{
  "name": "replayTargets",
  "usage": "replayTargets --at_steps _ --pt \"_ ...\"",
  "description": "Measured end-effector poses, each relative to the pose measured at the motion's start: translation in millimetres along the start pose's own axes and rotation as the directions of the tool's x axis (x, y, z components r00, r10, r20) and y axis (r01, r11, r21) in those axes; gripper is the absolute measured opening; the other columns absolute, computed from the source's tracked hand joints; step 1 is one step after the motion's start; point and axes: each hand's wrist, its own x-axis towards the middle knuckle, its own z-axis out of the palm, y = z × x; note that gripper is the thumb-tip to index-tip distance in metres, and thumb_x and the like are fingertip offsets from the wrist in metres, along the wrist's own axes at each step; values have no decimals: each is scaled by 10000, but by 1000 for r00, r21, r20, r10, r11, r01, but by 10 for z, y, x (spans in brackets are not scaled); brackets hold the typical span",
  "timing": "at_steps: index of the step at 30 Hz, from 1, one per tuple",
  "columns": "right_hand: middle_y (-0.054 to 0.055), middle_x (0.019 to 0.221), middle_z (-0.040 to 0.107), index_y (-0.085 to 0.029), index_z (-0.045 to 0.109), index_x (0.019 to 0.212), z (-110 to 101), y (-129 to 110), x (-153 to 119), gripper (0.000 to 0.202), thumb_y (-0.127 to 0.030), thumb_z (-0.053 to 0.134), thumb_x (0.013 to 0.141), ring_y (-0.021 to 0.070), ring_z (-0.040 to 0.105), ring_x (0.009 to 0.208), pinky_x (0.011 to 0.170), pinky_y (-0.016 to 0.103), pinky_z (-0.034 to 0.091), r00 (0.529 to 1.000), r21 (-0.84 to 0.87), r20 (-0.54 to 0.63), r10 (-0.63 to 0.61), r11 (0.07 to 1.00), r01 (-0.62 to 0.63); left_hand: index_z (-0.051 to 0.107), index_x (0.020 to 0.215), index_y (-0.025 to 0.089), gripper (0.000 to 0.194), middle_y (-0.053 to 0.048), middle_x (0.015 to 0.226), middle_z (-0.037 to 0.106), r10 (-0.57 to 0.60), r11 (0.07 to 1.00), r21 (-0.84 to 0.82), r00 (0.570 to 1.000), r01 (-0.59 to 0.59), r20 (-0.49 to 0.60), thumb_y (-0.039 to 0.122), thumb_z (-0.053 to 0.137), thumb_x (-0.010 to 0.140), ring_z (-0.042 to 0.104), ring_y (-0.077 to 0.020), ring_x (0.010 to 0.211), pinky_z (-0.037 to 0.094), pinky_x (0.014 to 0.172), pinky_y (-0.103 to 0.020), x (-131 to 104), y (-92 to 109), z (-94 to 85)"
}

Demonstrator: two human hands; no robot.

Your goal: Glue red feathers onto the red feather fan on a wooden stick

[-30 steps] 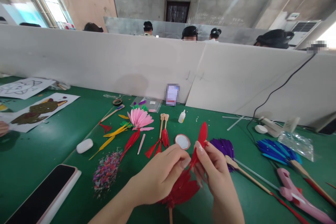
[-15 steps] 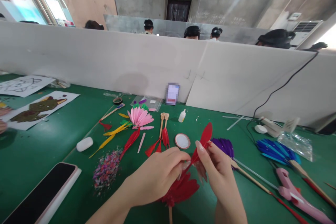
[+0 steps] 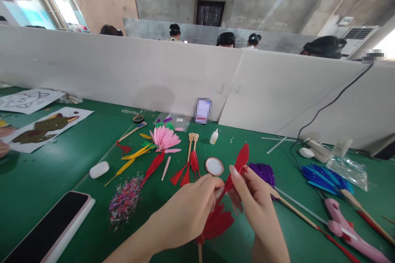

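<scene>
Steadying a Red Feather [image 3: 242,157] by Its Blade

From where I stand, the red feather is raised off the green counter [image 3: 101,131], tip upward and leaning right, near a red feather bundle [image 3: 217,225] on a wooden stick [image 3: 200,253].

State of the hands: the right hand [image 3: 254,195] pinches the blade between thumb and fingers, leaving no visible gap. The left hand [image 3: 191,209] is curled at the narrow lower end, thumb close to the fingers; whether it grips anything cannot be told, the fingertips being partly hidden.

Support the blade lightly; firm pressure could crease it. Treat the narrow end with fingertips only. Avoid pressing the left wrist onto the bundle.
</scene>
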Motion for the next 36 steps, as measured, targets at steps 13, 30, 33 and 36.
replayTargets --at_steps 13,30,33,36 --pt "-72 519 401 -214 481 694 -16 4 -15 284 -376 566 911 71 357 422 372 193 291 1000 15 -11 -16 1000 16 453 1062 205 211 9 810 523 -31 995 -97 999 27 -32 186 256 988 476 -132 687 381 626 -258 -8 11 22" --pt "-84 468 378 -208 502 702 -20 -17 0 315 -447 568 897 73 369 375 348 196 282 998 18 -61 26 1000 -25 525 1135 248 242 13 835 575 -66 981 -187 989 41 -133 264 321 1005 511 -111 668 419 674 -243 5 5 -46" --pt "-80 481 386 -205 513 712 -13 -22 11 315 -454 565 898 70 370 388 358 196 287 999 -4 -48 14 1000 -15 525 1133 230 240 -2 904 618 -44 989 -142 997 35 -59 209 335 988 545 -112 682 430 677 -240 20 21 -49" --pt "-82 487 376 -209 490 714 -4 -18 16 315 -454 559 899 68 353 388 354 196 271 999 -1 -38 18 1000 -18 528 1108 216 234 -13 934 634 -37 994 -108 998 33 -42 188 332 984 564 -118 701 434 679 -241 34 25 -53"
